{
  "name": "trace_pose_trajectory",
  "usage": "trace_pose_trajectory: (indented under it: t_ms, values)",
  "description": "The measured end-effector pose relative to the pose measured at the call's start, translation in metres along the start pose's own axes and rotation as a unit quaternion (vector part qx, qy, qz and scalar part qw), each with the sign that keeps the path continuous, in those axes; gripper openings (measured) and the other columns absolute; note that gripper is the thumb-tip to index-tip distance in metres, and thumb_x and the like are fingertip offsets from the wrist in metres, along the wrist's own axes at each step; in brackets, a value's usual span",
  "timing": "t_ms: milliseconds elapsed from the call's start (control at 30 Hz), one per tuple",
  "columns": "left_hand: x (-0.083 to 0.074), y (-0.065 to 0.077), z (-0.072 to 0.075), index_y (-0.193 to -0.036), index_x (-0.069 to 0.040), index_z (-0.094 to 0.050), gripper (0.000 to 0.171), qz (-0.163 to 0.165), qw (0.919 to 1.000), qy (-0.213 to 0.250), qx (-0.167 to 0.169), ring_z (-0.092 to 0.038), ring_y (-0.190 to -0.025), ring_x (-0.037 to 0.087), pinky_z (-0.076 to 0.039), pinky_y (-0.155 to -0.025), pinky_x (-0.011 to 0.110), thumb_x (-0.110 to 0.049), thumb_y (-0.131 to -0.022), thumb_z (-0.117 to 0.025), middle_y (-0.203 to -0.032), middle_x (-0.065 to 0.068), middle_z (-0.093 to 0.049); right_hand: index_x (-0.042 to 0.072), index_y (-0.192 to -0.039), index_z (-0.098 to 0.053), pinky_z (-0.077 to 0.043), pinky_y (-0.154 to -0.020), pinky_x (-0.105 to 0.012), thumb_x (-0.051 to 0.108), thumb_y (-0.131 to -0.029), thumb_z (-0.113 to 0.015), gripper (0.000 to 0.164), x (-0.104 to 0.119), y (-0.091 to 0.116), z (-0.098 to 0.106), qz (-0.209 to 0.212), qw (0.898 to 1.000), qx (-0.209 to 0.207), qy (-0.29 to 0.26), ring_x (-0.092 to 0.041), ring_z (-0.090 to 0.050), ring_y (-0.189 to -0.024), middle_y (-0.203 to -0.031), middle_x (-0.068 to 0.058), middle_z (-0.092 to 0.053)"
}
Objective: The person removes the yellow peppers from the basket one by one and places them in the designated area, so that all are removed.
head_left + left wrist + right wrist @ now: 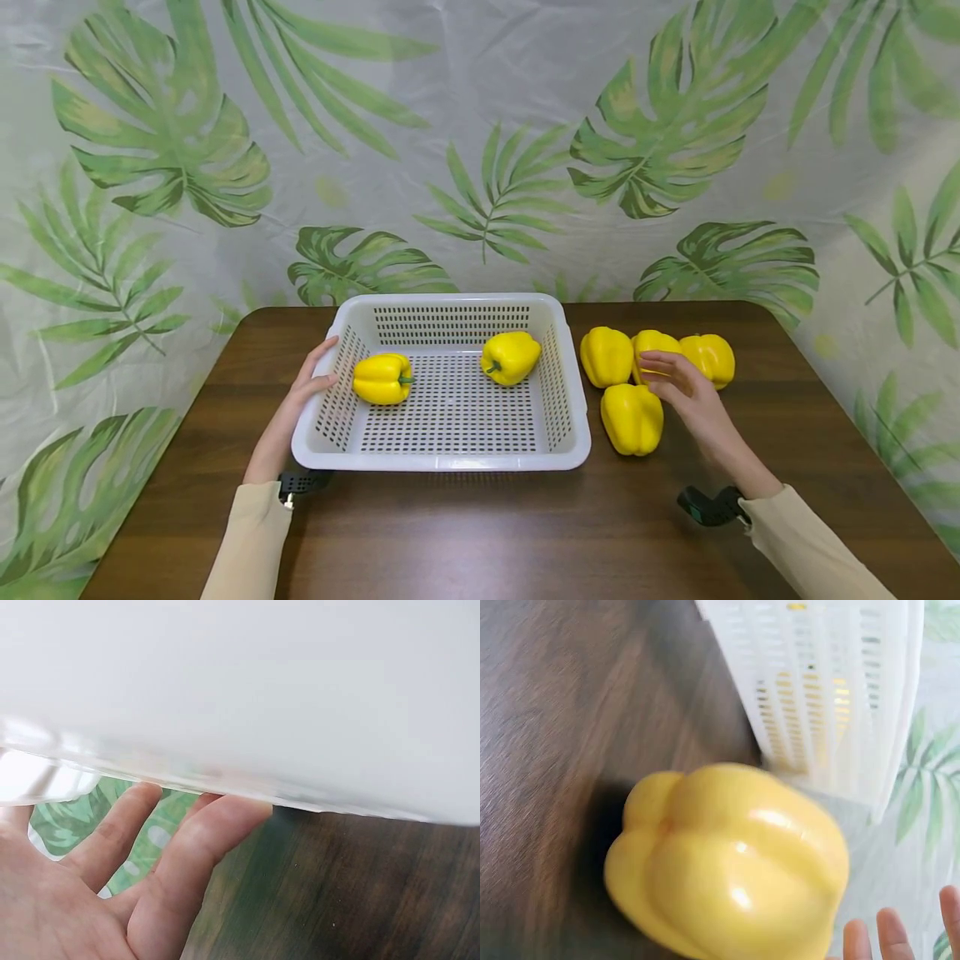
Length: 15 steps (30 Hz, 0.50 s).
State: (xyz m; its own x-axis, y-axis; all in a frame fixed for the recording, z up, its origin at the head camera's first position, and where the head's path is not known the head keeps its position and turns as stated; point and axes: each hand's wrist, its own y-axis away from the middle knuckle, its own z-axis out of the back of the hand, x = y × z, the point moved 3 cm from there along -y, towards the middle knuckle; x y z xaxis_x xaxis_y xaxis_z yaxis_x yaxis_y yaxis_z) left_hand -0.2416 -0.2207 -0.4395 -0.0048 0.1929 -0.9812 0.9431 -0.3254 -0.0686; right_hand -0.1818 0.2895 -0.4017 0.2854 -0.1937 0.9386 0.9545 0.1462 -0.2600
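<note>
At the far left, the left hand (296,396), one of two, rests on the rim of a single white basket (450,463), its fingers spread and fairly straight, tips touching the edge rather than wrapped round it. The basket stands on one brown table (495,542), its long axis running left to right. Inside are two yellow peppers of a total of six, set well apart: the left pepper (381,379) lies on its side, long axis crosswise, stem pointing right; the right pepper (513,357) lies near the right wall, long axis slanting, stem toward the near left. Outside, right of the basket, four more sit close together on the table: the back left pepper (604,357); the front pepper (630,421), its longer dimension running roughly from near to far; the middle pepper (651,340), partly covered by fingers; and, beyond the right hand (693,404), the far right pepper (711,360). Stem directions in this group cannot be told with certainty. The right hand is loosely open above the group, gripping nothing; whether its fingertips touch the middle pepper is unclear.
</note>
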Motion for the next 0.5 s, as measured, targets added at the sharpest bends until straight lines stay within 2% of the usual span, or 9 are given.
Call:
trace_pose_trajectory:
  t_ms: [167,367,500]
  values:
    - [0.0,-0.001,0.0,-0.149,-0.035,-0.026,0.061,0.001,1.0,-0.004,-0.004,-0.026,-0.129,0.036,-0.046,-0.087,0.034,-0.003,-0.097,-0.032,-0.156,0.022,0.001,-0.009,-0.131,-0.044,-0.043,-0.087,-0.015,-0.001,-0.098,-0.047,0.034,0.008,-0.005,-0.009,0.002,1.0,0.008,0.007,-0.011,-0.053,-0.111,-0.123,-0.002,-0.057]
    - [0.001,-0.002,0.001,-0.144,-0.037,-0.034,0.061,-0.013,0.9999,0.0,-0.002,-0.042,-0.12,0.019,-0.047,-0.086,0.031,0.0,-0.095,-0.032,-0.154,0.025,0.0,-0.009,-0.13,-0.045,-0.044,-0.087,-0.017,0.001,-0.098,-0.048,0.034,0.018,-0.013,-0.021,-0.004,1.0,0.018,0.019,-0.017,-0.053,-0.112,-0.125,-0.015,-0.054]
    - [0.0,-0.002,0.002,-0.143,-0.037,-0.036,0.062,-0.022,0.9997,0.007,0.002,-0.045,-0.116,0.013,-0.047,-0.085,0.031,0.002,-0.095,-0.032,-0.153,0.027,0.001,-0.008,-0.131,-0.045,-0.046,-0.087,-0.021,0.002,-0.098,-0.048,0.034,0.023,-0.019,-0.029,-0.011,0.999,0.032,0.018,-0.019,-0.054,-0.112,-0.127,-0.022,-0.052]
